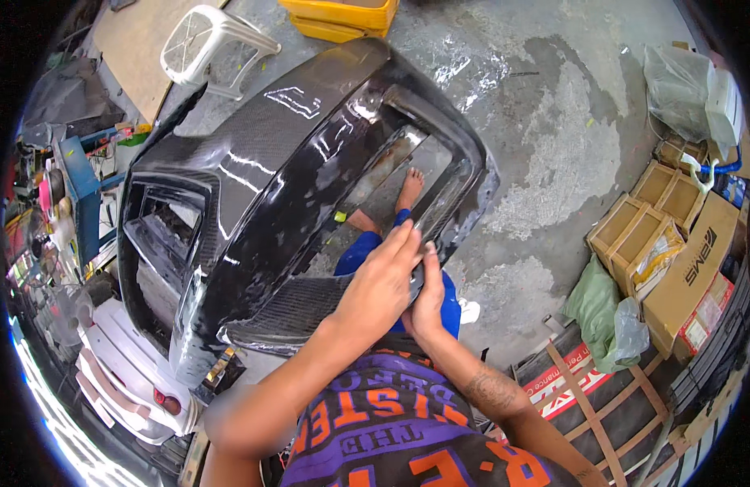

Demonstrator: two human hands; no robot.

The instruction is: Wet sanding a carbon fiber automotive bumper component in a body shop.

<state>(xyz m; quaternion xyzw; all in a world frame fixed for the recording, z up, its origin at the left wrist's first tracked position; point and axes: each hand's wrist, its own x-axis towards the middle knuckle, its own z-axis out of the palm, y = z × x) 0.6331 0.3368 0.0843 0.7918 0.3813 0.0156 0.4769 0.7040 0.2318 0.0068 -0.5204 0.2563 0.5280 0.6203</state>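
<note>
A large glossy black car bumper [298,178] with carbon-fibre weave panels and big openings lies in front of me, its near right end by my body. My left hand [381,274] is laid over that near end, its fingers stretched out and close together. Whether anything thin lies under its palm is hidden. Just to the right, my right hand [428,299] grips the bumper's edge, thumb up and the other fingers mostly out of sight. Between the hands a small dark grey piece of the edge shows. Dull, whitish patches mark the black surface.
My bare feet [411,188] show through the bumper's opening. A white plastic stool [198,50] and a yellow crate [342,18] stand beyond it. Wooden crates [631,231], a cardboard box [690,272] and a green bag [596,312] line the right. White car panels [131,365] lie at left.
</note>
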